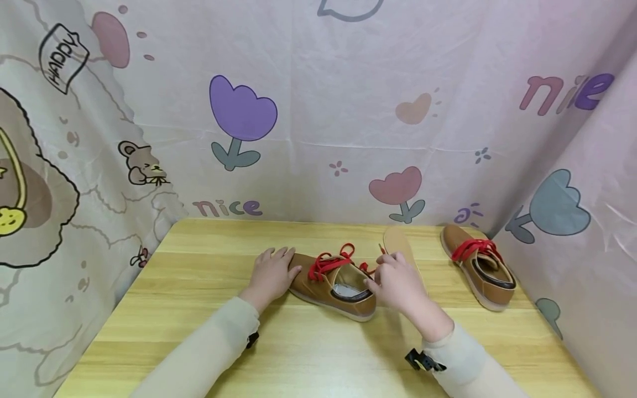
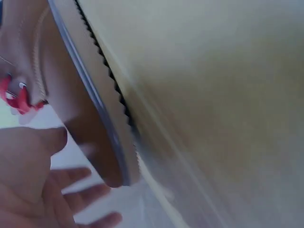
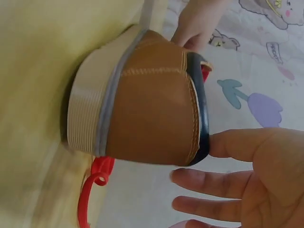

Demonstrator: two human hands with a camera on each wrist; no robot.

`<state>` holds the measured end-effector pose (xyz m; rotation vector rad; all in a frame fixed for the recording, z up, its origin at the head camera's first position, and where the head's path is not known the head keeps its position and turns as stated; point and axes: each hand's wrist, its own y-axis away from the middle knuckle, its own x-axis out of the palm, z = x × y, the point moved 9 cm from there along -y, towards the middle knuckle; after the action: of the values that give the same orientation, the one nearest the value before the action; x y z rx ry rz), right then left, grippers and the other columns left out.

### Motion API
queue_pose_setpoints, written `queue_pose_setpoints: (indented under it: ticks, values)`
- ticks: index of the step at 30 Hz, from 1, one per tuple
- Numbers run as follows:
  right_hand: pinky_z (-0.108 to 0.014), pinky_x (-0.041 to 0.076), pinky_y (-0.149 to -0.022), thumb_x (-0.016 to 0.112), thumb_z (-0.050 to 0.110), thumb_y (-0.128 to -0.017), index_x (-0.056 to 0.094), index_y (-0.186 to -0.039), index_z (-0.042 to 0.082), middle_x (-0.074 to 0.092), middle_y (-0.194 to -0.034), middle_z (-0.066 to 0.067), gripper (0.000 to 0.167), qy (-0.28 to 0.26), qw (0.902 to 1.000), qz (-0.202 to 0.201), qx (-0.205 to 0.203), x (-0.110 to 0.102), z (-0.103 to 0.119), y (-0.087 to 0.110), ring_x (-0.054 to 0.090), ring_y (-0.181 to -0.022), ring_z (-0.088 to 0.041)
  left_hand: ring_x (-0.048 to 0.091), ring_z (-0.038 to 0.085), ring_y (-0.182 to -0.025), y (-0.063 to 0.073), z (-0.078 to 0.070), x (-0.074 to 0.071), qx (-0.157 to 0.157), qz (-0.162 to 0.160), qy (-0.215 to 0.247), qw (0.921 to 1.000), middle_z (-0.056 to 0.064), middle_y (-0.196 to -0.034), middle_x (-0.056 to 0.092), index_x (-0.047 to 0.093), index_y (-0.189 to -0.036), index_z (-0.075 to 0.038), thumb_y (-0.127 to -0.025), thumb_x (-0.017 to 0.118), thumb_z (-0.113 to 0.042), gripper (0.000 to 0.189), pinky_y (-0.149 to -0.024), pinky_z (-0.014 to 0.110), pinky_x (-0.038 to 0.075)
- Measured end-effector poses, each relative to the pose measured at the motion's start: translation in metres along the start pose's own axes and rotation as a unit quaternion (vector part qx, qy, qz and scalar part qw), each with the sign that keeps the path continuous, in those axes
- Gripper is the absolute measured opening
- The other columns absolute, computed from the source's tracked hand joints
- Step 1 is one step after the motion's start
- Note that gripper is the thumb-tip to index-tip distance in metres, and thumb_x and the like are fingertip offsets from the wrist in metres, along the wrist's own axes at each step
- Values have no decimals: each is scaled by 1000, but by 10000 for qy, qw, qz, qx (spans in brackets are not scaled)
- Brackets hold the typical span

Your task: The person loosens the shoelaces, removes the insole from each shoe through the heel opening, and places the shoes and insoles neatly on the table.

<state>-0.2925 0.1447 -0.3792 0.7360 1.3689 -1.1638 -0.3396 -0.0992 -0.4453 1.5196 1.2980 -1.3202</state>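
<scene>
And there it was: the brown shoe (image 1: 320,292), upright on the wooden table (image 1: 298,354), toe pointing left, red laces (image 1: 328,267) across its top, 1 hand at either end! The left hand (image 1: 271,276) lay unclenched at the toe, fingers relaxed; the right hand (image 1: 398,282), fingers extended, had its thumb at the dark collar (image 3: 203,116). A tan insole (image 1: 396,240) lay just beyond, another shoe (image 1: 470,273) well apart, far right!

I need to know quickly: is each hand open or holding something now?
Left hand: open, at the toe of the nearer shoe.
Right hand: open, at its heel.
</scene>
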Motion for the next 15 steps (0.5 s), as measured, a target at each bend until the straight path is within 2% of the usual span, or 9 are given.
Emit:
queue_pose_setpoints:
  ticks: [6, 11, 15]
  values:
    - [-49, 46, -94, 75, 29, -88, 72, -67, 18, 67, -120, -14, 25, -236, 9994, -219, -81, -3, -4, -16, 53, -111, -35, 35, 46, -139, 16, 3, -9, -560, 68, -74, 9984, 16, -145, 53, 46, -150, -7, -104, 45, -52, 65, -114, 62, 24]
    - [-47, 46, -94, 78, 26, -87, 74, -68, 15, 68, -116, -14, 23, -348, 9992, -76, -189, 5, -2, -24, 54, -108, -36, 37, 48, -137, 28, -2, -5, -634, 222, -204, 9975, 16, -144, 54, 48, -147, -1, -105, 44, -48, 64, -112, 63, 27]
    - [-47, 46, -94, 78, 22, -88, 75, -70, 13, 68, -115, -13, 21, -442, 9989, -11, -156, 10, -1, -25, 54, -106, -35, 37, 48, -138, 30, -6, -2, -649, 246, -139, 9975, 16, -147, 51, 47, -147, 1, -106, 43, -45, 62, -112, 62, 28]
